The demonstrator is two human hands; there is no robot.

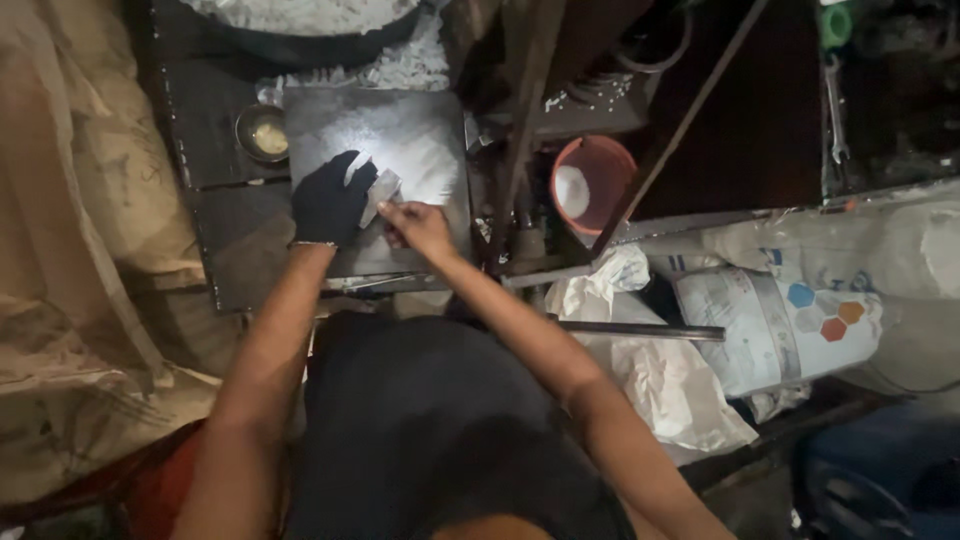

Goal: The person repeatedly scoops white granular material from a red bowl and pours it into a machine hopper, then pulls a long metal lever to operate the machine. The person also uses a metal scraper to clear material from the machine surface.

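Note:
My left hand (330, 200), in a dark glove, rests on a grey metal plate (420, 140) and grips one end of a small pale flat piece (382, 190). My bare right hand (418, 224) pinches the same piece from the right side. Both hands meet over the plate's lower middle. The plate's surface shines under a light and shows a whitish dusty patch.
A small round metal bowl (262, 132) sits left of the plate. White shavings (405, 65) lie beyond it by a large dark basin (300, 30). An orange bucket (592, 182), metal bars (640, 330), white sacks (780, 320) and a wrench (836, 110) stand at right. Tan sacking (70, 250) covers the left.

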